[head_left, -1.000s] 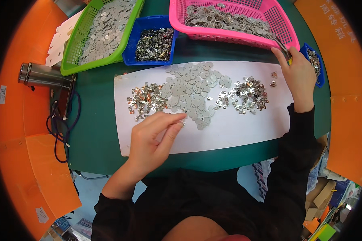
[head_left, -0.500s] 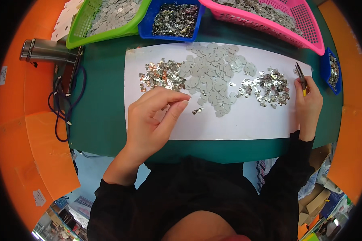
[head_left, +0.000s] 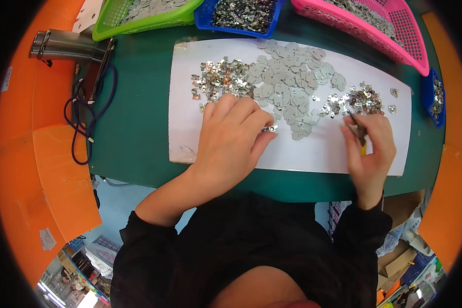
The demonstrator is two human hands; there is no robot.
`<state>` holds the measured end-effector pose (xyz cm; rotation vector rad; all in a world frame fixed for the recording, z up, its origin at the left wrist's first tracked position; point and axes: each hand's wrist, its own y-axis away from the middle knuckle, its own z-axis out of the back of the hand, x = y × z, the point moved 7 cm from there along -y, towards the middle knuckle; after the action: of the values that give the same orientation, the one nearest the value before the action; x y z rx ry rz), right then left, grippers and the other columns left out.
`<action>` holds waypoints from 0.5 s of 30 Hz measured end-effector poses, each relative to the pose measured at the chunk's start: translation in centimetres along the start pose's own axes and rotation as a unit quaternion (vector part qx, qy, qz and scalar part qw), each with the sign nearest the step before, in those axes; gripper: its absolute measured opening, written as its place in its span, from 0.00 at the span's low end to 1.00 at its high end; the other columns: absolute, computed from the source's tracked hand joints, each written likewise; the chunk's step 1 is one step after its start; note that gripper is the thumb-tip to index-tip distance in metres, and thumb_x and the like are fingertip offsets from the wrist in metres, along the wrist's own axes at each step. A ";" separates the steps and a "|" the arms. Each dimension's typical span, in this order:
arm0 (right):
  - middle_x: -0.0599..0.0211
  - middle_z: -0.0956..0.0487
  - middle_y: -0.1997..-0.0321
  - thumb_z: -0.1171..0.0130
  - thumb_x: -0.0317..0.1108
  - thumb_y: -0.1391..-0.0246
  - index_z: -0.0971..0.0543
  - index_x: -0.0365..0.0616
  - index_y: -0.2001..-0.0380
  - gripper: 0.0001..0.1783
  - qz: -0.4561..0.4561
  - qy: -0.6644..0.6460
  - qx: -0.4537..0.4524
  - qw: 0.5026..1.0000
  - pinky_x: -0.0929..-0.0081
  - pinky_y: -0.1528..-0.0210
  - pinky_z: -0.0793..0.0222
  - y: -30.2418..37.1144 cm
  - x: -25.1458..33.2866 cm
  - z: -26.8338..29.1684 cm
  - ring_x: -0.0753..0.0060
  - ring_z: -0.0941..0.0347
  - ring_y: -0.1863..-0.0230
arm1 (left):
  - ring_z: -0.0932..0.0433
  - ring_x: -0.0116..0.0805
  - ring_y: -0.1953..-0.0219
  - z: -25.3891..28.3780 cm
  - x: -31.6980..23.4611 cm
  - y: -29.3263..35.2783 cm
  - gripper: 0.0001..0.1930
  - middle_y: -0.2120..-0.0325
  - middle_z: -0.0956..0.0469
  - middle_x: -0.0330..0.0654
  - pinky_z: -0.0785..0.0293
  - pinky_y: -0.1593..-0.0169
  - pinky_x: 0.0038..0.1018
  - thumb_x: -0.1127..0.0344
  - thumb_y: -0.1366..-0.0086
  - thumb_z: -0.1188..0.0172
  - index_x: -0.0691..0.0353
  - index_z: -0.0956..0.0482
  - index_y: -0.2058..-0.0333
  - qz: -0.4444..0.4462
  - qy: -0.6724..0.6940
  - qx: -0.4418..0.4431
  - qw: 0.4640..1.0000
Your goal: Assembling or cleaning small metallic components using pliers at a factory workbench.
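My left hand (head_left: 228, 141) is over the white sheet (head_left: 303, 154), pinching a small shiny metal clip (head_left: 269, 128) between thumb and forefinger. Just beyond it lies a pile of silvery clips (head_left: 223, 77), some with a coppery glint. In the middle spreads a heap of flat pale-grey plates (head_left: 287, 82). My right hand (head_left: 374, 149) is closed around a dark, pointed tool with a yellow handle (head_left: 363, 149). The tool's tip is at the near edge of the right pile of small metal pieces (head_left: 367, 97); whether it grips a piece cannot be made out.
At the back stand a green basket (head_left: 154, 21) of grey plates, a blue bin (head_left: 236, 28) of metal parts and a pink basket (head_left: 364, 43). A small blue tray (head_left: 431, 110) sits far right. Left are a steel cylinder (head_left: 69, 46) and a dark cord (head_left: 74, 133).
My left hand has taken hold of the metal clip that lay on the sheet. My right hand has moved left with the tool, to the right pile. The view has shifted slightly.
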<state>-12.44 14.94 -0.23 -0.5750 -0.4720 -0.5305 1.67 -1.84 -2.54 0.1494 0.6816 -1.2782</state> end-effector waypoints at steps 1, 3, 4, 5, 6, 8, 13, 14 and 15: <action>0.63 0.23 0.70 0.35 0.17 0.53 0.22 0.36 0.66 0.10 0.018 -0.010 0.002 1.000 0.77 0.65 0.36 0.1 0.4 -0.3 0.70 0.30 0.69 | 0.30 0.40 0.62 -0.2 -0.1 0.0 0.10 0.69 0.25 0.36 0.37 0.57 0.34 0.71 0.50 0.29 0.57 0.20 0.69 -0.004 0.001 0.003 1.000; 0.64 0.23 0.70 0.35 0.18 0.53 0.22 0.36 0.66 0.10 0.016 -0.011 0.005 1.000 0.77 0.65 0.36 0.0 0.9 -0.2 0.70 0.31 0.69 | 0.30 0.39 0.61 -0.3 -0.4 0.2 0.10 0.68 0.26 0.36 0.38 0.58 0.34 0.71 0.49 0.30 0.56 0.21 0.68 -0.015 -0.002 0.004 1.000; 0.64 0.23 0.71 0.35 0.18 0.53 0.21 0.36 0.67 0.09 0.012 -0.009 0.012 1.000 0.77 0.66 0.37 -0.1 0.9 -0.3 0.71 0.31 0.69 | 0.31 0.39 0.61 -0.6 -0.4 0.1 0.10 0.68 0.27 0.35 0.38 0.58 0.35 0.70 0.48 0.31 0.56 0.22 0.68 -0.024 0.000 0.007 1.000; 0.64 0.23 0.71 0.35 0.18 0.53 0.21 0.36 0.67 0.09 0.009 -0.007 0.013 1.000 0.77 0.66 0.37 -0.2 0.8 -0.4 0.71 0.31 0.69 | 0.31 0.39 0.61 -0.7 -0.2 0.1 0.10 0.68 0.27 0.35 0.38 0.58 0.35 0.70 0.48 0.31 0.56 0.22 0.68 -0.024 0.003 0.008 1.000; 0.65 0.24 0.71 0.35 0.19 0.53 0.21 0.36 0.67 0.09 -0.007 -0.013 0.002 1.000 0.77 0.66 0.38 -0.4 0.5 -0.3 0.71 0.32 0.70 | 0.31 0.39 0.61 -0.7 0.1 0.0 0.09 0.68 0.27 0.35 0.38 0.58 0.35 0.70 0.48 0.31 0.56 0.22 0.68 -0.020 0.024 0.003 1.000; 0.66 0.25 0.72 0.35 0.19 0.53 0.21 0.37 0.67 0.08 -0.021 -0.021 -0.012 0.999 0.78 0.66 0.39 -0.2 0.4 -0.1 0.71 0.33 0.70 | 0.31 0.39 0.61 -0.6 -0.1 -0.1 0.09 0.68 0.27 0.35 0.38 0.58 0.35 0.70 0.47 0.32 0.56 0.22 0.68 -0.016 0.040 -0.004 0.999; 0.66 0.26 0.75 0.36 0.18 0.59 0.20 0.40 0.68 0.12 -0.006 -0.063 0.055 0.996 0.75 0.69 0.41 0.0 2.5 -2.0 0.70 0.35 0.72 | 0.30 0.41 0.63 -1.2 -1.4 -0.2 0.10 0.69 0.27 0.37 0.38 0.58 0.35 0.71 0.49 0.32 0.57 0.23 0.67 -0.066 -0.006 -0.009 0.998; 0.66 0.26 0.75 0.36 0.18 0.60 0.19 0.41 0.68 0.12 0.002 -0.077 0.053 0.996 0.75 0.69 0.42 0.0 2.7 -2.2 0.69 0.35 0.72 | 0.30 0.41 0.63 -1.0 -1.3 -0.3 0.10 0.69 0.27 0.37 0.38 0.58 0.35 0.71 0.49 0.32 0.57 0.23 0.67 -0.067 -0.006 -0.009 0.998; 0.67 0.26 0.75 0.35 0.18 0.59 0.19 0.41 0.68 0.12 -0.005 -0.091 0.059 0.994 0.75 0.69 0.41 0.1 2.9 -2.4 0.70 0.35 0.72 | 0.28 0.38 0.64 -0.7 -1.1 -0.3 0.09 0.70 0.25 0.37 0.35 0.59 0.33 0.72 0.47 0.32 0.58 0.23 0.67 -0.065 0.014 -0.010 0.998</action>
<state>-9.53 12.58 -0.48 -0.5089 -0.6751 -0.4589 0.95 -0.71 -2.47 0.1082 0.7372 -1.3964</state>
